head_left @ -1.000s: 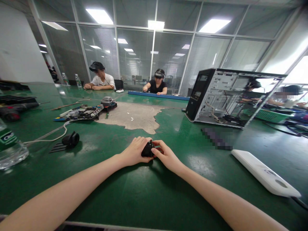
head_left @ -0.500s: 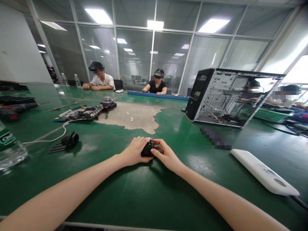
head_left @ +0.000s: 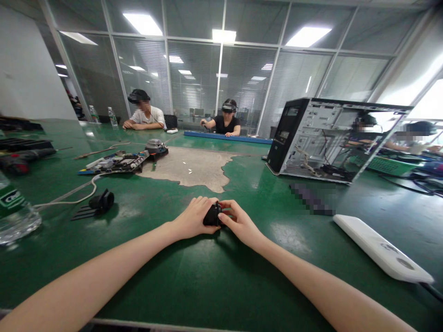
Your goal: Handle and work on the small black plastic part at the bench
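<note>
A small black round part (head_left: 212,216), its kind not clear, sits between my hands just above the green table (head_left: 194,281). My left hand (head_left: 195,216) wraps round its left side. On the right, the fingers and thumb of my right hand (head_left: 238,221) close on its ringed edge. My fingers cover much of the part. To the left on the table lies a black piece with a round collar and flat prongs (head_left: 100,202).
An open computer case (head_left: 311,143) stands at the right, with a white power strip (head_left: 380,246) nearer me. At the left are a water bottle (head_left: 17,212), a circuit board (head_left: 116,162) and a cordless drill (head_left: 24,154). Two people (head_left: 147,113) sit across the table.
My hands and the black part keep nearly the same place and grip. Across the table, the person in black has raised one hand.
</note>
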The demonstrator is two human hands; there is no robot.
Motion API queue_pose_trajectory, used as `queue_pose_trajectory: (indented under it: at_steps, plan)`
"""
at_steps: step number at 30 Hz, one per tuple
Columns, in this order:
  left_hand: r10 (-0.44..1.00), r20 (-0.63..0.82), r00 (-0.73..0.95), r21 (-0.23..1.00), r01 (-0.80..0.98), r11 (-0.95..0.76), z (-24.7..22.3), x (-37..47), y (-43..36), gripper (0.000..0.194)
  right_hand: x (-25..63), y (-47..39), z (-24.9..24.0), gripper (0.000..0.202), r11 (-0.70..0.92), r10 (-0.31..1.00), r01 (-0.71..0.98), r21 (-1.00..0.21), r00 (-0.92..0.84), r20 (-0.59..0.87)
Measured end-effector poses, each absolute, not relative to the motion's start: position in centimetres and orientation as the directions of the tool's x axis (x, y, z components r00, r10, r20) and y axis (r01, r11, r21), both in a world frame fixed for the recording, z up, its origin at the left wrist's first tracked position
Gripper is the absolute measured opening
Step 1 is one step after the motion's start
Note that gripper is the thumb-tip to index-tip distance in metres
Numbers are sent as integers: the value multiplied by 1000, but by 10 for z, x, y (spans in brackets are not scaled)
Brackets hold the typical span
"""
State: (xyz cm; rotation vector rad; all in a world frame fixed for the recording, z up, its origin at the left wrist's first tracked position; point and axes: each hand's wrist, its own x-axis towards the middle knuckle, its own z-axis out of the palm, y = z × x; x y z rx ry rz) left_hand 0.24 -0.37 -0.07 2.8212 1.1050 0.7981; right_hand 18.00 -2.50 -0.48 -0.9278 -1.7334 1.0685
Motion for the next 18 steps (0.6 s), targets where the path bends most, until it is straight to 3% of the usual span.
queue_pose_trajectory:
  at_steps: [3, 11, 18]
  plan:
    - [640, 457, 618, 183, 639, -747, -1, 2, -3, 57, 181, -25, -5, 26, 336, 896, 161, -928, -357, 262]
    - [632, 468, 618, 183, 632, -753, -1, 3, -4, 57, 179, -29, -2, 13, 418, 862, 100, -903, -358, 359]
    - [637, 458, 620, 192, 630, -752, 0, 2, -4, 57, 180, -26, -3, 27, 350, 894, 163, -922, -352, 277]
